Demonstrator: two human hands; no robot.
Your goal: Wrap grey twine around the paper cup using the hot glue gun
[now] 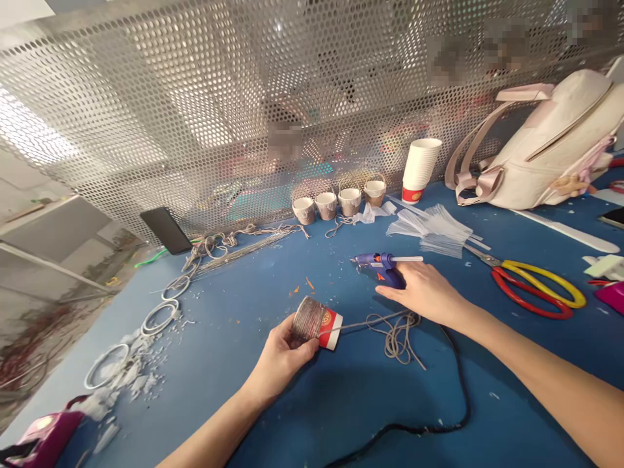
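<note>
My left hand (285, 354) is closed around a paper cup (332, 328) tipped on its side. Grey-brown cord (308, 318) is wound in rows over the part of it nearest my palm; the red and white end stays bare. From the cup a strand runs right to a loose tangle of cord (400, 338) on the table. My right hand (429, 292) grips the handle of a blue hot glue gun (380, 265), its nozzle pointing left. A clear glue stick (408, 259) sticks out of its back. The fingers behind the handle are partly hidden.
Several small cord-wrapped cups (326, 207) line the perforated metal screen (209, 110). Nearby stand stacked paper cups (420, 169) and a backpack (550, 149). Glue sticks (433, 227) and scissors (533, 286) lie right. A black cable (461, 383) crosses the front; a phone (166, 231) leans far left.
</note>
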